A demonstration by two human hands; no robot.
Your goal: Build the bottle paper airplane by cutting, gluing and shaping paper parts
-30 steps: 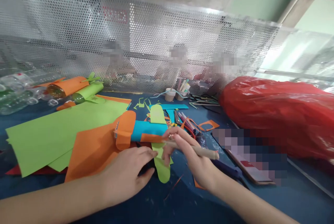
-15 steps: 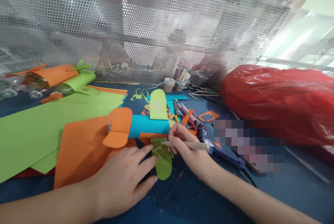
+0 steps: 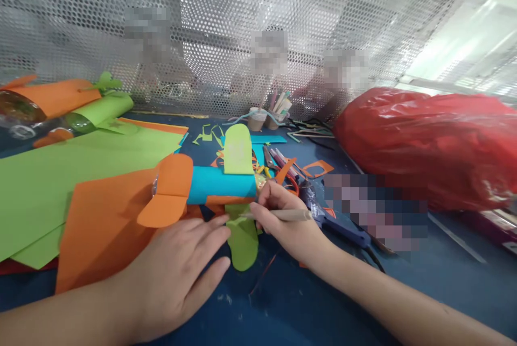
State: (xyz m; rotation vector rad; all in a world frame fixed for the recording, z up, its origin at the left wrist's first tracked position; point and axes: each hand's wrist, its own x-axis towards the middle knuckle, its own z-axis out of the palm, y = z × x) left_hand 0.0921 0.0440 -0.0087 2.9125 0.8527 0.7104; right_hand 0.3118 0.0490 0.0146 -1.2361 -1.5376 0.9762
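A paper-covered bottle plane (image 3: 220, 184) lies on the blue table (image 3: 307, 303), with a blue body, orange tail fins (image 3: 167, 190) and green wings (image 3: 239, 156). My right hand (image 3: 283, 222) grips a light wooden stick (image 3: 278, 215) like a pen, its tip at the near green wing (image 3: 242, 241). My left hand (image 3: 177, 276) rests flat on the table with its fingers spread, fingertips touching that near wing and the orange sheet (image 3: 103, 225).
Large green paper sheets (image 3: 60, 179) lie left. Two paper-wrapped bottles (image 3: 81, 106) sit at back left. A red plastic bag (image 3: 428, 141) fills the right. Scissors, pens and paper scraps (image 3: 283, 166) lie behind the plane; cups of sticks (image 3: 266, 114) stand by the perforated metal screen (image 3: 242, 28).
The view has tilted down and moved closer. My right hand drew the stick back to the near green wing. My left hand stayed flat beside it.
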